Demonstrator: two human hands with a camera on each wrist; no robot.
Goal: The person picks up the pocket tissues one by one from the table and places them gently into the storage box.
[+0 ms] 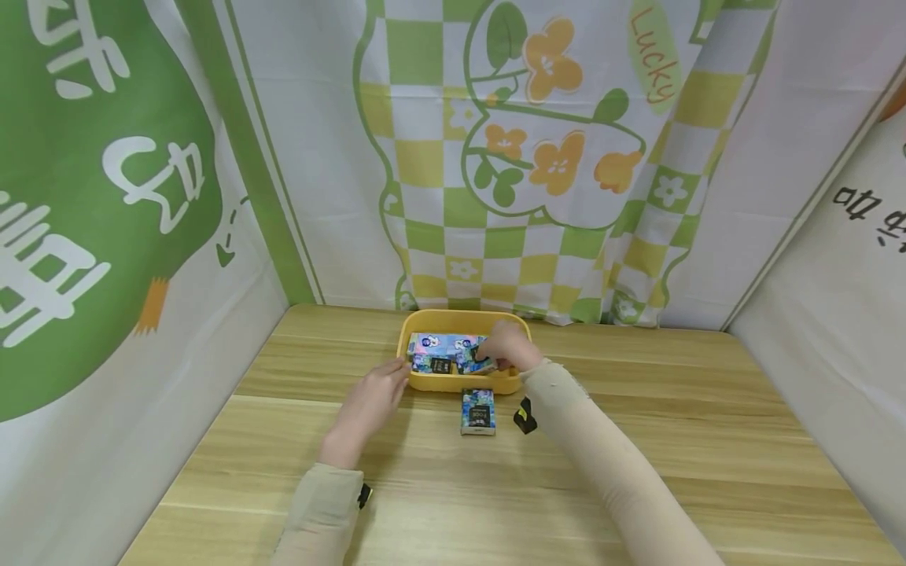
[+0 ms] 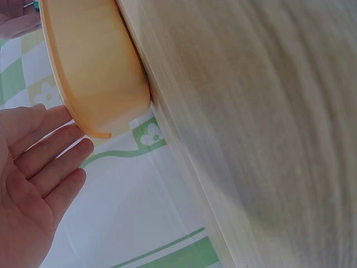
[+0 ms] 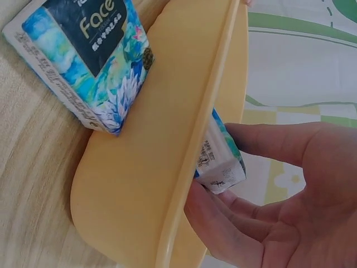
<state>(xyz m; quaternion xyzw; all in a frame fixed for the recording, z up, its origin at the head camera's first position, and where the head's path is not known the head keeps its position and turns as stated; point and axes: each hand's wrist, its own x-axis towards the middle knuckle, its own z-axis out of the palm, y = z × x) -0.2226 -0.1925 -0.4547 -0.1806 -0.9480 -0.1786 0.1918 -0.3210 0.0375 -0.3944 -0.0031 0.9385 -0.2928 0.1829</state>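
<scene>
A yellow plastic basket [image 1: 439,384] stands at the back of the table with several small tissue packs [image 1: 442,365] inside. My right hand [image 1: 511,346] reaches over its right end and pinches a blue-green tissue pack [image 3: 220,153] between thumb and fingers, partly below the rim in the right wrist view. My left hand [image 1: 371,399] is at the left end, its fingers extended, fingertips touching the basket's rim [image 2: 92,133]. In front of the basket, another tissue pack [image 1: 477,411] with a black "Face" label lies on the table.
The wooden table [image 1: 425,487] meets a patterned curtain [image 1: 481,259] just behind the basket. Fabric walls rise on the left and right. A small black object with a yellow mark [image 1: 525,417] shows beside the right forearm.
</scene>
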